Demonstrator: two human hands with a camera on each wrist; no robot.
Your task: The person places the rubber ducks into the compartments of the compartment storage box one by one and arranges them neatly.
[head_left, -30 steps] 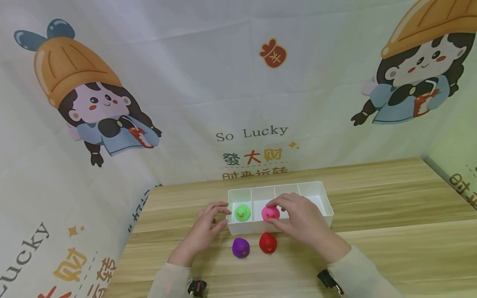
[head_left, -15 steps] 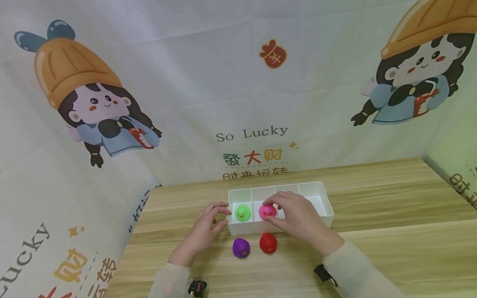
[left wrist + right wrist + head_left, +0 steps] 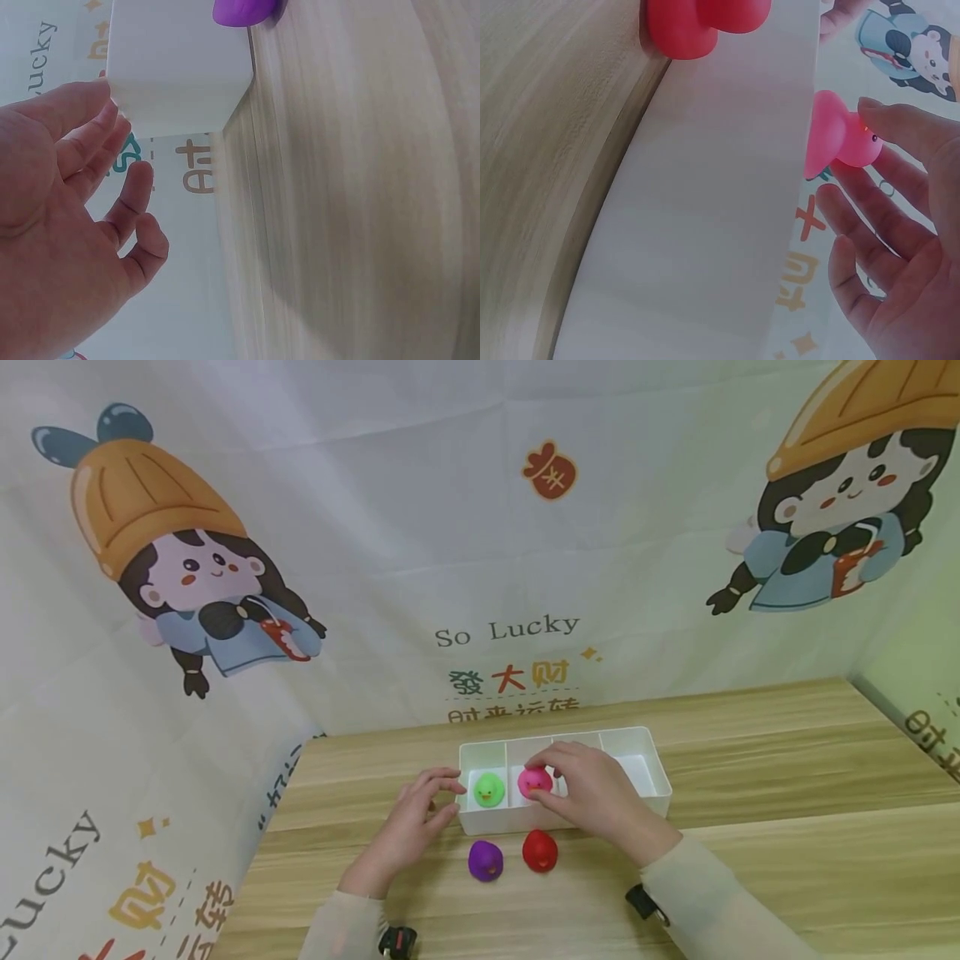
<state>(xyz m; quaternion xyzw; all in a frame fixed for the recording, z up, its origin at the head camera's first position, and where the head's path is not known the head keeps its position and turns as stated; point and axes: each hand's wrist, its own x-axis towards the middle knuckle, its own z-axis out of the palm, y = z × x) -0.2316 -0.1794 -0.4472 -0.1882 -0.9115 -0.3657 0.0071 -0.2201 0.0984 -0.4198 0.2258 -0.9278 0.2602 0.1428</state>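
My right hand point(image 3: 603, 789) pinches a pink rubber duck point(image 3: 532, 783) between thumb and fingers, over the second compartment from the left of a white divided box point(image 3: 495, 821). In the right wrist view the pink duck point(image 3: 827, 133) shows above the box's rim, the thumb at its head. My left hand point(image 3: 411, 818) is at the box's left end, fingers loosely bent; in the left wrist view its fingertips point(image 3: 101, 94) touch the box's edge. A green rubber duck point(image 3: 489, 791) sits in the leftmost compartment. The right hand hides part of the compartments to the right.
On the wooden table point(image 3: 787, 860), a purple duck point(image 3: 485, 862) and a red duck point(image 3: 540, 852) stand side by side before the box. A printed cloth point(image 3: 420, 552) hangs behind and at the sides. Each wrist carries a small black device point(image 3: 397, 941).
My right hand has shifted left with the pink duck, which is now nearer the divider beside the green duck. The left hand stays at the box's left end.
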